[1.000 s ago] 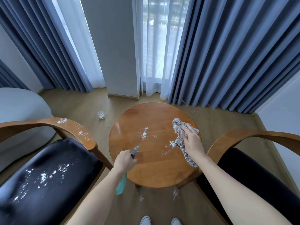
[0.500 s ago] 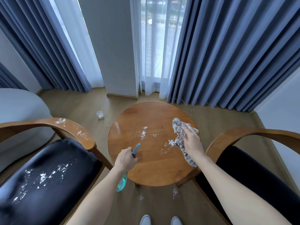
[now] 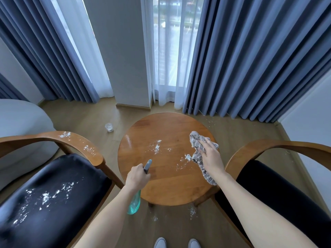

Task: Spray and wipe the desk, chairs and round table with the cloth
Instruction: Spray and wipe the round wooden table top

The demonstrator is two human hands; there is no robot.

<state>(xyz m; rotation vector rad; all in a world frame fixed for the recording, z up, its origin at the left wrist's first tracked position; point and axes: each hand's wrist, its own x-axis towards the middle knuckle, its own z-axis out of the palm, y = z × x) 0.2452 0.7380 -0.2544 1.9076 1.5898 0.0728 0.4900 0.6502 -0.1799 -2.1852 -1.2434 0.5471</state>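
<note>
**Two hands over a dusty round table**

Two patches of white powder [image 3: 156, 147] lie on the tabletop [image 3: 161, 190], one near the middle and one just beside the cloth [image 3: 200, 154]. Your right hand [image 3: 211, 158] lies on the cloth with its fingers fairly straight, pressing it against the right part of the tabletop. Your left hand [image 3: 137, 178] is curled round the spray bottle [image 3: 134, 204], its nozzle aimed at the powder and its green body hanging off the near edge.

Risks from here, as judged: a sideways sweep of the cloth could push powder over the rim onto the floor [image 3: 86, 119], where some already lies; spraying too much may turn the powder to paste that smears. The left chair [image 3: 53, 185] carries powder on seat and armrest, so it remains to be done. The right chair [image 3: 279, 190] looks clean. A small glass [image 3: 109, 127] stands on the floor, well apart from the table.
</note>
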